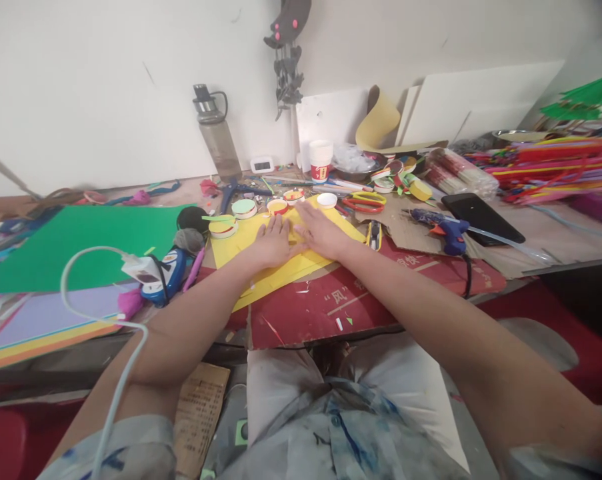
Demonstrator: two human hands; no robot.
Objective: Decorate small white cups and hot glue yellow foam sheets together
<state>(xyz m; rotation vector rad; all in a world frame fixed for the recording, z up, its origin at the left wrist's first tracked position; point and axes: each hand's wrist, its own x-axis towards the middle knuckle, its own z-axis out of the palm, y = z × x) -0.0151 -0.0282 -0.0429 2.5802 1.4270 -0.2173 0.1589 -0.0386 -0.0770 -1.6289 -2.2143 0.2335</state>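
Observation:
My left hand (273, 243) lies palm down on a yellow sheet (303, 265), fingers stretched forward. Beside it, my right hand (321, 235) also rests flat on the sheet, its thumb side close to the left hand. The yellow sheet lies on a red cardboard piece (301, 317). Along its far edge are small round paper-rimmed pieces: a green-topped one (244, 209), a red and yellow one (277, 207) and a white one (327, 200). Another with a green strip (223, 227) is left of my left hand. A yellow utility knife (374, 235) lies right of my right hand.
Scissors (365, 202), a blue glue gun (451, 237) and a phone (483, 219) lie to the right. A bottle (219, 143) and paper cup (321, 160) stand behind. A green sheet (91, 243) and a white charger (141, 270) with its cable are left.

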